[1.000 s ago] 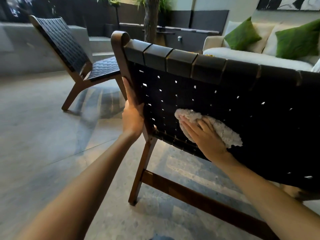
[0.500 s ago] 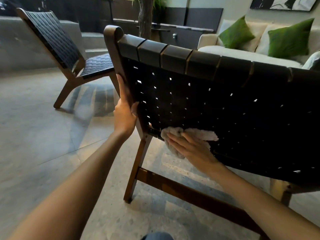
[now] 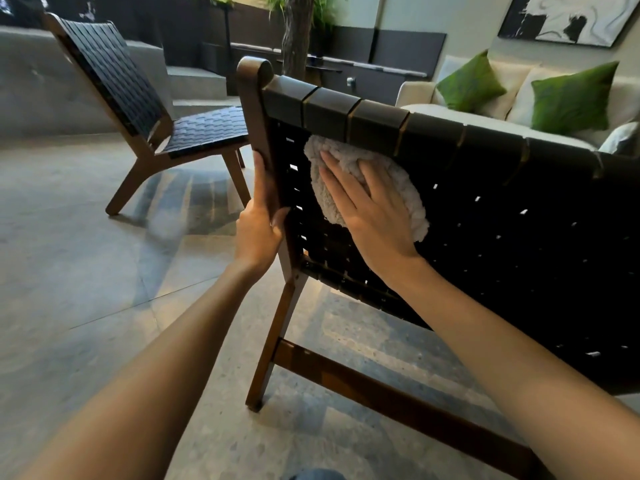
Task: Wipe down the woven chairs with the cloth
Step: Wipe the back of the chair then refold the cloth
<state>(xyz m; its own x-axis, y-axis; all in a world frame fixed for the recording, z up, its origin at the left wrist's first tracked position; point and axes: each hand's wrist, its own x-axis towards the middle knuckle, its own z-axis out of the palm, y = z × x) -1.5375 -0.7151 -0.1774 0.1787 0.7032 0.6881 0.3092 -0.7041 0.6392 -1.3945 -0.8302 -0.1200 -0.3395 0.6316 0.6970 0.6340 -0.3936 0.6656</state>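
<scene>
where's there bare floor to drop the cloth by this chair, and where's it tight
Bare floor lies left of the near chair, bordered behind by the far chair. Another patch shows under the near chair. Crowded: the backrest's top left corner, where the left hand grips the post and the right hand presses the cloth.

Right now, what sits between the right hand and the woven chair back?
The white cloth, pressed flat under the right hand against the woven back; the head view shows it.
</scene>
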